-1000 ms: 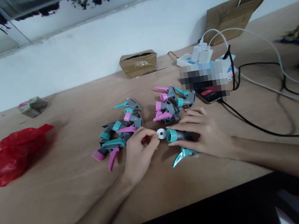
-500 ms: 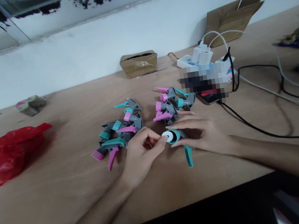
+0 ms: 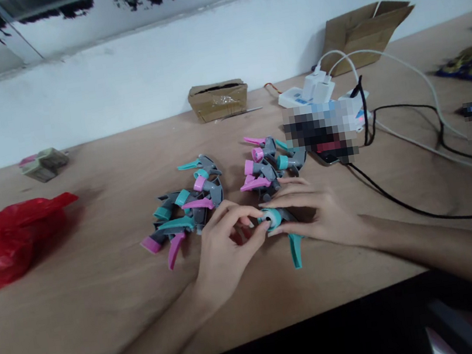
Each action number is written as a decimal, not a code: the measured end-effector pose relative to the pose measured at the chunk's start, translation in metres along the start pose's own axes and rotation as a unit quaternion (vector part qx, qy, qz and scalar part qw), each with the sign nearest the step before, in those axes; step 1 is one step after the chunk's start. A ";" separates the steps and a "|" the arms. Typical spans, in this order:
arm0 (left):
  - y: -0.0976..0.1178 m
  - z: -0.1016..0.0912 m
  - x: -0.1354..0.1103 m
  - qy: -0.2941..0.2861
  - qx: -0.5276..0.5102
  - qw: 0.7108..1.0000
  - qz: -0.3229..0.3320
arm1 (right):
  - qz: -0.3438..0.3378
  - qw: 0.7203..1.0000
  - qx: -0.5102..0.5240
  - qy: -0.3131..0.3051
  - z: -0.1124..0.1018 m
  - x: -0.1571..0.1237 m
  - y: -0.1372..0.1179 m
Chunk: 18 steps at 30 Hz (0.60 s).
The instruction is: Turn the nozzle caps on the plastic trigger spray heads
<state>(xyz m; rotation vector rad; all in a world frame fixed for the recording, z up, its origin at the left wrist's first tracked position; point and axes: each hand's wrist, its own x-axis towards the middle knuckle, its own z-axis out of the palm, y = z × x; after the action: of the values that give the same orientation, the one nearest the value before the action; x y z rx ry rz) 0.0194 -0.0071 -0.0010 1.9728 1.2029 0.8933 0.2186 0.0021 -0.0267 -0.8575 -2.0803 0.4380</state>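
Observation:
My right hand (image 3: 318, 207) is closed round a grey trigger spray head whose teal collar (image 3: 276, 217) faces left and whose teal trigger (image 3: 295, 251) points down toward the table's front edge. A small round white insert (image 3: 267, 218) with a dark centre hole sits at the collar's mouth. My left hand (image 3: 228, 243) has thumb and index finger on that insert, partly covering it. Left of my hands lies a pile of grey spray heads (image 3: 185, 208) with pink or teal collars and triggers. Beyond my right hand is a second pile of spray heads (image 3: 267, 163).
A red plastic bag (image 3: 15, 242) lies at the left, with a small greenish block (image 3: 44, 165) behind it. By the wall stand a small cardboard box (image 3: 219, 101) and a larger open one (image 3: 357, 34). White and black cables (image 3: 428, 219) cross the right side from a power strip (image 3: 293, 97).
My left hand has moved slightly right, taking the white insert from just outside the collar into its mouth. My right hand holds the spray head in nearly the same place.

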 end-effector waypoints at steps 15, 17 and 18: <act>0.003 0.001 0.000 -0.029 0.079 0.996 0.020 | 0.009 1.000 0.010 0.028 0.003 -0.002 -0.005; 0.004 0.001 0.000 -0.022 0.091 0.995 0.025 | 0.007 1.000 0.009 0.028 0.004 -0.002 -0.005; 0.005 0.001 0.000 -0.014 0.100 0.994 0.033 | 0.005 1.000 0.008 0.030 0.004 -0.001 -0.005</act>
<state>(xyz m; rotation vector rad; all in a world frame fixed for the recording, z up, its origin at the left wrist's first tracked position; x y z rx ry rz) 0.0223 -0.0092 0.0021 2.1875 1.2599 0.7995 0.2137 -0.0026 -0.0267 -0.8622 -2.0159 0.4295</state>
